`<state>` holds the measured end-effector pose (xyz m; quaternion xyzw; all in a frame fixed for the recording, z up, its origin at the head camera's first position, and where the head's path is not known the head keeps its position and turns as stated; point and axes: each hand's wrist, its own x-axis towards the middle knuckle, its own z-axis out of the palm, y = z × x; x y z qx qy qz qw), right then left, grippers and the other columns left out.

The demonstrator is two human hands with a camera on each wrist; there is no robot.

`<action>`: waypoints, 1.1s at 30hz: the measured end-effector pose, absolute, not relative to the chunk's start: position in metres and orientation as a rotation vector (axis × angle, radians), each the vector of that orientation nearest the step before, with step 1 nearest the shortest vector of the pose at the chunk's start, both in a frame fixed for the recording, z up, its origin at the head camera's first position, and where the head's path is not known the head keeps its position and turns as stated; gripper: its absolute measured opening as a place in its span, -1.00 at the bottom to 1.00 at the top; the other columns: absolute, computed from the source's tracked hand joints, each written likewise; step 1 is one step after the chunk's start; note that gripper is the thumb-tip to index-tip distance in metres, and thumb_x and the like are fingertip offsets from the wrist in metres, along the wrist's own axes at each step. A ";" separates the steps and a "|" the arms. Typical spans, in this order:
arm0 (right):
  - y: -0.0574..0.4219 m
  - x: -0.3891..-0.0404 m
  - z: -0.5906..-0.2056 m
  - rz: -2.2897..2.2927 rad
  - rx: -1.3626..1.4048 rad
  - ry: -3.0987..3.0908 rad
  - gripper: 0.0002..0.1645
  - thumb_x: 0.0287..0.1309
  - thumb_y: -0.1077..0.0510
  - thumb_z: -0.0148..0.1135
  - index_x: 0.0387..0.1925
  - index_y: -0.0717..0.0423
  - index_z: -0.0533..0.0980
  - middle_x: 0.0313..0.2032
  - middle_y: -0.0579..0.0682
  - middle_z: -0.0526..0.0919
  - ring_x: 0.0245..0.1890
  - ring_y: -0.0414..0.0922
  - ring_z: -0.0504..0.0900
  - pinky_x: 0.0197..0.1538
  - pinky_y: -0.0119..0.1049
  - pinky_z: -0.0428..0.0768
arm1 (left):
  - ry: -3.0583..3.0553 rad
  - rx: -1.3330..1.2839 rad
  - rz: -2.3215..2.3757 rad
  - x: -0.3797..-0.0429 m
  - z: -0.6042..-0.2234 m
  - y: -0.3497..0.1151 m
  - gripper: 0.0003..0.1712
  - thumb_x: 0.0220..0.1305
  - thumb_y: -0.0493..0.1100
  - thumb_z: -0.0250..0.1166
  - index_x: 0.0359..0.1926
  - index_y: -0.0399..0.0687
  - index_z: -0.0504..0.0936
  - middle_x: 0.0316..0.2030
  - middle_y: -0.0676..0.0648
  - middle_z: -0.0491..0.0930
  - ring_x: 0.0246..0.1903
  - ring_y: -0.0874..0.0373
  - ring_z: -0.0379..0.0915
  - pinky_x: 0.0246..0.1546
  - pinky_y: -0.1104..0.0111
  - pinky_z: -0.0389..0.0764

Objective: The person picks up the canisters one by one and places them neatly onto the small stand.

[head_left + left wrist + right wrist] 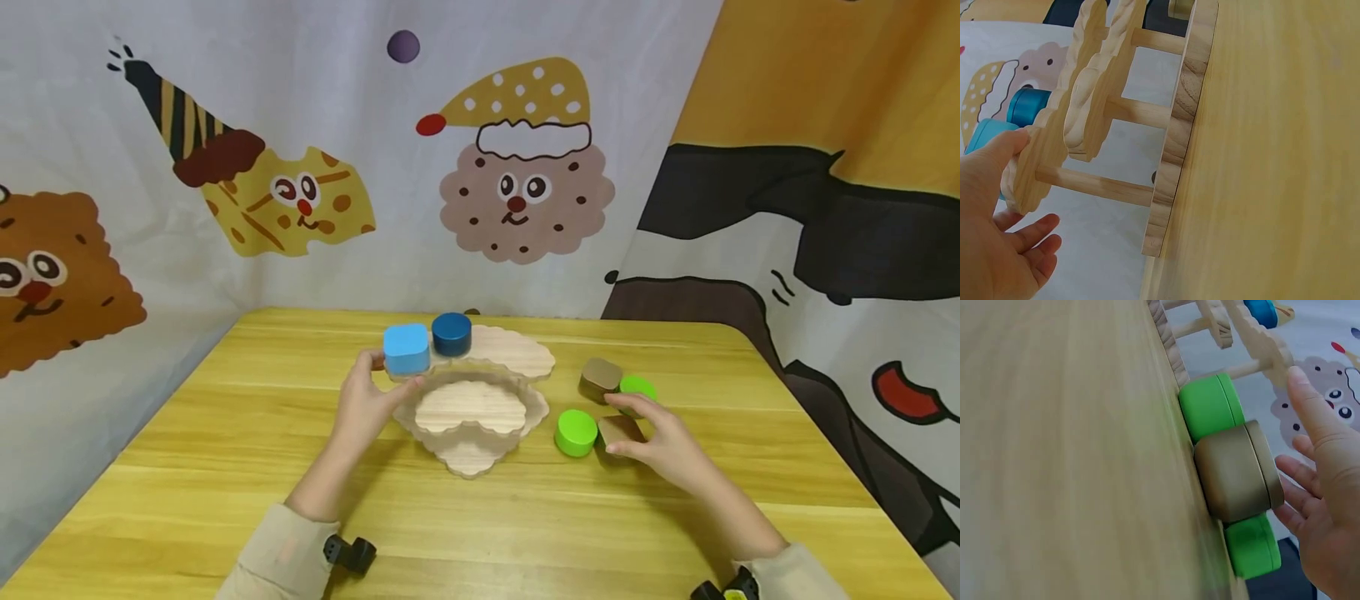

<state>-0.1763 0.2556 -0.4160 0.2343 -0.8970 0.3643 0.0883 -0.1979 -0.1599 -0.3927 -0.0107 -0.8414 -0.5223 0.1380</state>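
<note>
A scalloped wooden tiered stand [472,462] rises from the table, with a light blue square tin [407,350] and a dark blue round tin [452,335] on its top tier. At the left end of that tier, my left hand [363,400] grips its edge between thumb and fingers, close beside the light blue tin; the index fingertip is partly hidden. My right hand [663,442] spreads thumb and fingers around a brown tin [1235,472], apart from it in the right wrist view. Bright green round tins stand beside it, one in front [576,433] and one behind [637,390].
Another brown square tin [602,379] stands behind, to the right of the stand. The yellow wooden table [480,542] ends at a cloth backdrop [337,100] printed with cartoon biscuits. Small black devices are strapped at both wrists.
</note>
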 end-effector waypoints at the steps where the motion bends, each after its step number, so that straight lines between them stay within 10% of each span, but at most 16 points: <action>1: 0.258 -0.176 -0.417 1.074 0.695 -2.677 -0.20 -0.14 0.15 0.54 0.20 0.19 0.44 0.11 0.04 0.52 0.11 0.06 0.45 0.06 0.02 0.41 | -2.434 -0.030 -1.510 -0.198 -0.392 -0.160 -0.20 0.01 0.05 0.50 0.12 -0.30 0.35 0.00 -0.24 0.43 0.07 -0.18 0.31 0.05 0.00 0.34; 33: 0.276 -0.173 -0.440 1.122 0.619 -2.728 -0.19 -0.10 0.01 0.51 0.21 0.18 0.43 0.13 0.08 0.51 0.04 0.02 0.51 -0.03 -0.24 0.53 | -2.441 -0.017 -1.522 -0.196 -0.391 -0.159 -0.19 0.01 0.07 0.50 0.14 -0.28 0.35 0.02 -0.24 0.43 0.09 -0.19 0.30 0.06 -0.01 0.33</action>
